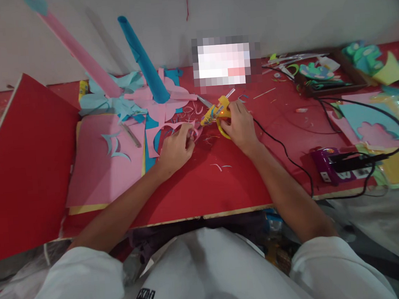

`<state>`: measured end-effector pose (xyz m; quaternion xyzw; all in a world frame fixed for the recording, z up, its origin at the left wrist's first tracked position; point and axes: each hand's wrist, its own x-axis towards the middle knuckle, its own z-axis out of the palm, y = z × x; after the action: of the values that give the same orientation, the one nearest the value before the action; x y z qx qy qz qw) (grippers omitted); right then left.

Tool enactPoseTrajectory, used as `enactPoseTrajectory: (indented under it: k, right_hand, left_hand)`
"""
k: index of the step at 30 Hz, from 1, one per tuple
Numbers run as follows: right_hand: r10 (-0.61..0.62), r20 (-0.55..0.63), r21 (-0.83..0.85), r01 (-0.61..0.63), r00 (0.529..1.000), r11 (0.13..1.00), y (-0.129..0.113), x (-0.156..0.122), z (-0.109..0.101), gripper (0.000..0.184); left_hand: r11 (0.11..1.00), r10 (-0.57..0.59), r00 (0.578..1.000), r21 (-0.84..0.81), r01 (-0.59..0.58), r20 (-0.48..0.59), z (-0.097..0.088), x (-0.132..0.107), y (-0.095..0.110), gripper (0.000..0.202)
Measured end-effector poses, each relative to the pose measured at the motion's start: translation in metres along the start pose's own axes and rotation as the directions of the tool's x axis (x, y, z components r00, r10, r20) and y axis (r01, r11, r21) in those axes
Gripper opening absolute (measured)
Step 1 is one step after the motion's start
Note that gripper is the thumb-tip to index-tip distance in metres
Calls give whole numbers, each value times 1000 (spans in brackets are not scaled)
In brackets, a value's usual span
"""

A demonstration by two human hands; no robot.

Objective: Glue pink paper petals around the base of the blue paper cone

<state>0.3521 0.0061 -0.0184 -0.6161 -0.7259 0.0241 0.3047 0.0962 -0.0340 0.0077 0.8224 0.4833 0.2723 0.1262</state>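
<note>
My right hand (239,125) is closed round a yellow glue gun (216,112), whose nozzle points left toward my other hand. A black cord (281,147) runs from the gun to a purple power strip (337,165). My left hand (176,146) is pinched on a small pink paper cut-out (194,132), pressing it against the red table (202,190). Pink paper scraps and curved offcuts (183,116) lie just behind both hands.
A pink sheet (102,174) with blue crescents lies at the left beside a tilted red board (23,171). A blue paper cone (143,62) and a pink roll (80,53) stand on flower shapes behind. Coloured cut-outs (368,124) and a tray (320,75) crowd the right.
</note>
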Motion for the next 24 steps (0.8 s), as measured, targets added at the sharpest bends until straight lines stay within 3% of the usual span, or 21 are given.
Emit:
enactPoseTrajectory:
  k: [5, 13, 24]
  right_hand:
    - [12, -33, 1, -12, 999, 1000, -5, 1, 1, 18]
    - [22, 19, 7, -22, 1000, 1000, -11, 2, -1, 20]
    - [3, 12, -24, -3, 1000, 1000, 5, 1, -19, 19]
  left_hand:
    - [1000, 16, 1000, -8, -16, -11, 2, 0, -1, 30]
    - [1000, 19, 1000, -13, -19, -18, 3, 1, -1, 27]
    - [1000, -23, 1000, 0, 23, -1, 1, 2, 2, 23]
